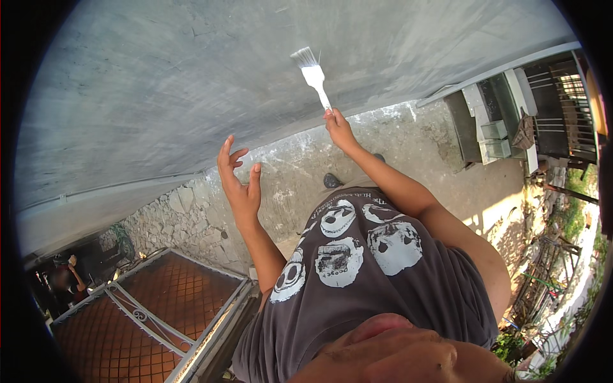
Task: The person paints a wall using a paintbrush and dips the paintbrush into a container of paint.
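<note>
In my right hand (340,129) is a flat white paintbrush (313,76), gripped near the end of its handle. Its grey-white bristles point up and lie against or close to the grey wall (191,70); I cannot tell whether they touch. My left hand (241,185) is raised at the left with fingers apart and slightly curled, holding nothing. It is in front of the wall's lower part, apart from the brush. Streaks and patches of differing grey mark the wall surface.
White splashes mark the concrete floor (281,191) along the wall base. Rubble (179,214) lies at the left, near a metal gate (147,313) with mesh. Another person (67,281) is at the far left. Shelving with glass tanks (495,137) stands right; sticks (543,268) are piled below.
</note>
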`<state>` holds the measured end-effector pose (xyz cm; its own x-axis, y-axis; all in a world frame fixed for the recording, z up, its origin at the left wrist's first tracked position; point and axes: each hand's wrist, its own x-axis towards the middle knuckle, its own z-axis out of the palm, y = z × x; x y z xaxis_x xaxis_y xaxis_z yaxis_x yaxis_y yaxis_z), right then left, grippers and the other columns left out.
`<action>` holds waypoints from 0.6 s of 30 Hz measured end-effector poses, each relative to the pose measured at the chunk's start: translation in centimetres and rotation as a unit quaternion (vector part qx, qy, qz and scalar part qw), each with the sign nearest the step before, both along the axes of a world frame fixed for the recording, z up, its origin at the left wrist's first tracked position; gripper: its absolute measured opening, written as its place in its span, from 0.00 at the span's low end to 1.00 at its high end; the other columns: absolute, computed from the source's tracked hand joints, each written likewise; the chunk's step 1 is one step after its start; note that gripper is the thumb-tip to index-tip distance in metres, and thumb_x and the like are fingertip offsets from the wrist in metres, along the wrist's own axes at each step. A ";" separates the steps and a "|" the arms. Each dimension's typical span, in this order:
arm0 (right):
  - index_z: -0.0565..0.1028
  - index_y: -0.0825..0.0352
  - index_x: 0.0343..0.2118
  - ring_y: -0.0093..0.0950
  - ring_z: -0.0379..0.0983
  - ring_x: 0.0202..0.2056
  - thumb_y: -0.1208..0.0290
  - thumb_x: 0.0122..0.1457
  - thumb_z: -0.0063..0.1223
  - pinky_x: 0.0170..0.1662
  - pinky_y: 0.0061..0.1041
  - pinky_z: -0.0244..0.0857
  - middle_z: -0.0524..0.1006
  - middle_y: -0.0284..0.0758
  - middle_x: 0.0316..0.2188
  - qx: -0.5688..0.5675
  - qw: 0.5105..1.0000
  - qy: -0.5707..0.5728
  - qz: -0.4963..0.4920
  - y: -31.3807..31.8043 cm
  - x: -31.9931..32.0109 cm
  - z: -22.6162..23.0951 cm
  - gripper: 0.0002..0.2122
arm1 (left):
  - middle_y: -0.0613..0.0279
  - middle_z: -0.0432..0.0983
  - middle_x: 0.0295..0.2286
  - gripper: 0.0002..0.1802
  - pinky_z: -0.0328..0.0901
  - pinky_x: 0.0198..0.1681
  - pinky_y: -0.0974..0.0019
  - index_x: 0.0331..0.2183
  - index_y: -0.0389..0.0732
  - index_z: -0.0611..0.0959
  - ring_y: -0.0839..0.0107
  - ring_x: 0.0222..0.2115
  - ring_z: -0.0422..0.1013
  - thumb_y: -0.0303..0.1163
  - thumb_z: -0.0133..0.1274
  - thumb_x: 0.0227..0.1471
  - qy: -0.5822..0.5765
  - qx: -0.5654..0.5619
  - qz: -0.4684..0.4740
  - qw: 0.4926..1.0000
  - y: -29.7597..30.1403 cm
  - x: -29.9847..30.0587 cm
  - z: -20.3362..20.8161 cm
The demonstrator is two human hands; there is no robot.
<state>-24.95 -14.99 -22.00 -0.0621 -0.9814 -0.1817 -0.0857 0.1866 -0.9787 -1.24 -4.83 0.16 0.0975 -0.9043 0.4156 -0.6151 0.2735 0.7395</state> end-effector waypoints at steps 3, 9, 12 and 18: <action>0.71 0.65 0.36 0.21 0.61 0.18 0.49 0.72 0.39 0.21 0.26 0.55 0.65 0.28 0.17 0.175 0.972 0.147 -0.045 1.7 -3.2 -11.2 0.21 | 0.56 0.68 0.60 0.38 0.65 0.49 0.60 0.64 0.43 0.66 0.63 0.48 0.75 0.33 0.62 0.55 -0.003 0.016 0.007 1.000 0.0 -0.1 0.3; 0.72 0.71 0.33 0.46 0.73 0.27 0.52 0.72 0.39 0.34 0.40 0.66 0.76 0.46 0.24 0.240 0.967 0.078 -0.025 2.1 0.6 -13.2 0.23 | 0.57 0.68 0.60 0.38 0.65 0.49 0.60 0.64 0.43 0.66 0.63 0.48 0.75 0.33 0.62 0.55 -0.019 0.063 0.016 0.998 0.5 -0.1 0.5; 0.69 0.70 0.33 0.43 0.73 0.25 0.55 0.72 0.40 0.31 0.39 0.63 0.74 0.45 0.22 0.084 0.996 -0.023 0.023 3.3 5.9 -5.6 0.20 | 0.55 0.68 0.60 0.36 0.66 0.49 0.59 0.63 0.43 0.67 0.62 0.48 0.75 0.33 0.62 0.56 -0.006 0.081 0.018 0.997 0.9 -0.4 0.6; 0.68 0.67 0.37 0.45 0.72 0.23 0.54 0.72 0.42 0.29 0.41 0.62 0.73 0.45 0.18 -0.020 0.992 0.008 0.123 6.2 6.2 0.0 0.17 | 0.53 0.76 0.49 0.29 0.67 0.47 0.64 0.60 0.38 0.72 0.67 0.41 0.76 0.33 0.59 0.59 -0.002 0.071 0.006 0.997 1.0 0.1 0.4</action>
<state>-18.77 -8.80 -22.00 0.1774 -0.9736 -0.1434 -0.1394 0.1194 -0.9830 -1.14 -3.80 0.56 0.1082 -0.9525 0.2846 -0.6207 0.1589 0.7678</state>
